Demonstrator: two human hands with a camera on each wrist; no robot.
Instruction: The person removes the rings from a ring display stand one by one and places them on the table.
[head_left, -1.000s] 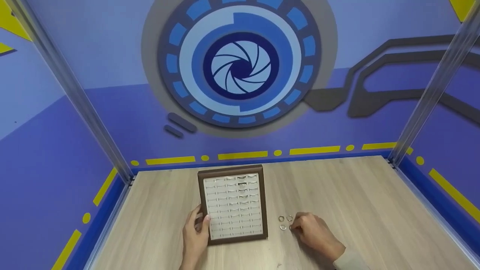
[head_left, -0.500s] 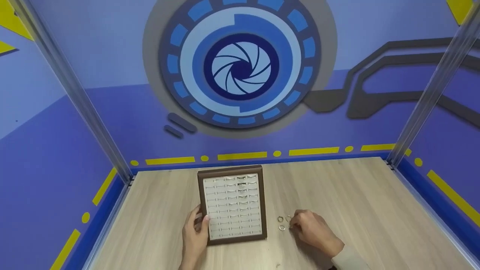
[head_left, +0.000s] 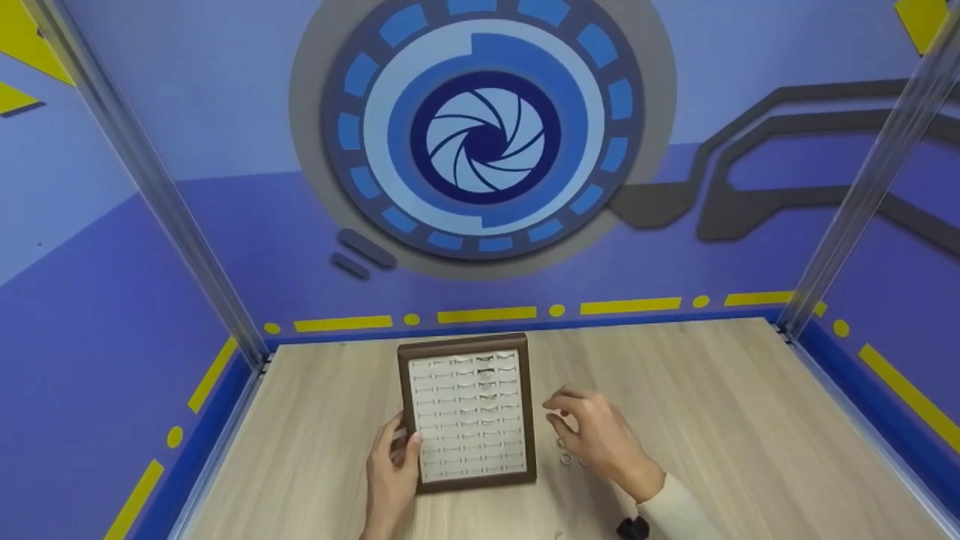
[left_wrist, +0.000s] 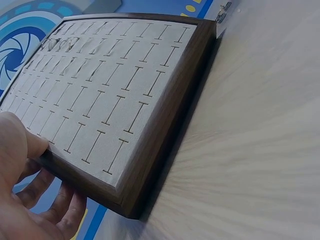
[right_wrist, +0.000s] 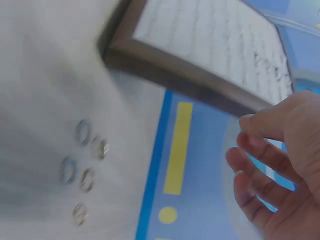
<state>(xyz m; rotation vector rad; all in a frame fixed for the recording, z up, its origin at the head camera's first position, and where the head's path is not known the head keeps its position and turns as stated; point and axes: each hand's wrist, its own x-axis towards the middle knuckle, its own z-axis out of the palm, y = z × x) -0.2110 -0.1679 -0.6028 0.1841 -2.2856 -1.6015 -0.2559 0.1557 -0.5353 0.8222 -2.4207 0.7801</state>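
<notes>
1. Your left hand (head_left: 391,465) grips the ring board (head_left: 439,431) low on its left side. Your thumb lies on the front edge, and your other fingers go behind it.
2. The ring board is tilted, just to the right of that grip. It has a brown frame (head_left: 531,420) and a white pad with rows of little slits.
3. Up and to the right of your left hand, a few shiny set-in rings (head_left: 487,386) sit in the slits near the top.
4. Your right hand (head_left: 600,439) is bent in the air beside the right edge of the board. Your thumb and pointer tips are close together, but it is too blurry to tell if they pinch something.
5. Five loose rings (right_wrist: 102,149) lie below your right hand, on the wooden table (head_left: 720,420). They are near each other but apart.
6. Behind your right hand are a pale sleeve (head_left: 675,510) and a small black thing (head_left: 634,527).
7. Far past both hands stands a blue wall (head_left: 240,247) with a big round picture (head_left: 484,139).
</notes>
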